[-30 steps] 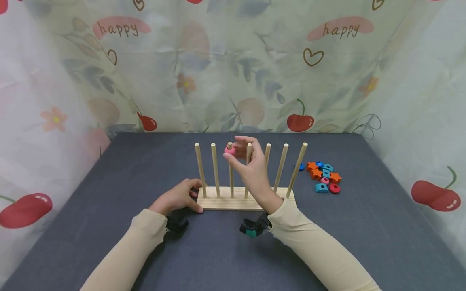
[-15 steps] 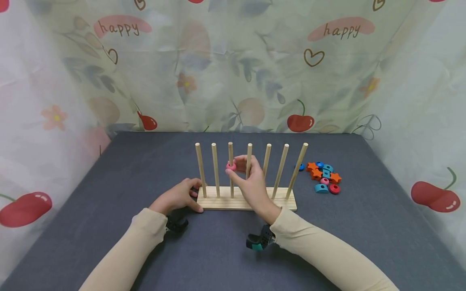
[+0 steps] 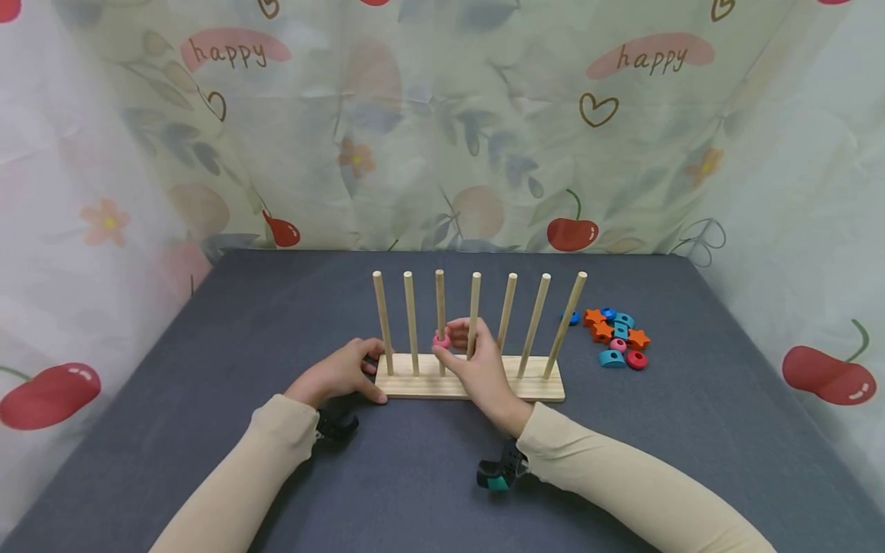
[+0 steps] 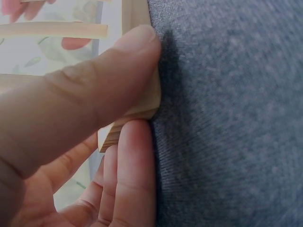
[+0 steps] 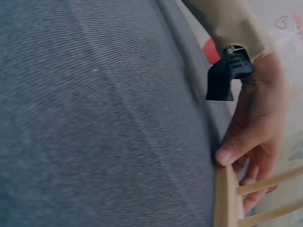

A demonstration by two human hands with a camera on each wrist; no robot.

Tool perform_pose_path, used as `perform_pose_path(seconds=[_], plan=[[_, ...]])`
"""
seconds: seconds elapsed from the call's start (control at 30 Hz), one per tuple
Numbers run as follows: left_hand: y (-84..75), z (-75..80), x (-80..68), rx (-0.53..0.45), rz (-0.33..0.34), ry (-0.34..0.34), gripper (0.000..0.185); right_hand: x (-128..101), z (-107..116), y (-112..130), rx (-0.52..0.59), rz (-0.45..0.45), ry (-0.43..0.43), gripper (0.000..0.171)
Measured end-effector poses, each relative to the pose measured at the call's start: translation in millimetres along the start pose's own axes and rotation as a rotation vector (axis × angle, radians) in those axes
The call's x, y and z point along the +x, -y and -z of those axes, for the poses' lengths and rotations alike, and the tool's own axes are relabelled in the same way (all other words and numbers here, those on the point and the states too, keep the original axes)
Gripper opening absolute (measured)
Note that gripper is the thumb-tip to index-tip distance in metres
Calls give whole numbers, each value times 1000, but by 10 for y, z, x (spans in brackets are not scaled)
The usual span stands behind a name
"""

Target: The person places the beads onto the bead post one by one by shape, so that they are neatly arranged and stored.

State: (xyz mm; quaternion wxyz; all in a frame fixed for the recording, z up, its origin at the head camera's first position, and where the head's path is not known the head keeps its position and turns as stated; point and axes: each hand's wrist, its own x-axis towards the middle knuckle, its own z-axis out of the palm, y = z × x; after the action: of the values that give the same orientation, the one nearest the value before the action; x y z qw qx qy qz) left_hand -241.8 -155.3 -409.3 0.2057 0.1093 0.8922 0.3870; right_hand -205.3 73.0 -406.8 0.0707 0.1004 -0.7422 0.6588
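Fingers of the right hand (image 3: 477,367) pinch a pink ring (image 3: 441,340) threaded low on the third peg (image 3: 439,307) of the wooden rack (image 3: 532,389). Left hand (image 3: 339,375) grips the rack's left end on the grey surface (image 3: 207,369); loose pieces (image 3: 615,338) lie to the right.

1. A grey fabric-covered table (image 3: 207,346) filled the foreground.
2. Translucent printed curtains (image 3: 442,130) with cherries, flowers, hearts and "happy" lettering enclosed it on three sides.
3. Light was soft and even.

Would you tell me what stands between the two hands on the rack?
In the head view, two bare pegs stand between the left hand and the right hand.
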Motion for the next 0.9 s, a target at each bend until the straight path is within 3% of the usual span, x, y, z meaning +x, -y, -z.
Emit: perform_pose_path(seconds=[0.9], plan=[[6,2,0,-17,0,-3,77,-15,-22,-245,-43,-117,30,40]])
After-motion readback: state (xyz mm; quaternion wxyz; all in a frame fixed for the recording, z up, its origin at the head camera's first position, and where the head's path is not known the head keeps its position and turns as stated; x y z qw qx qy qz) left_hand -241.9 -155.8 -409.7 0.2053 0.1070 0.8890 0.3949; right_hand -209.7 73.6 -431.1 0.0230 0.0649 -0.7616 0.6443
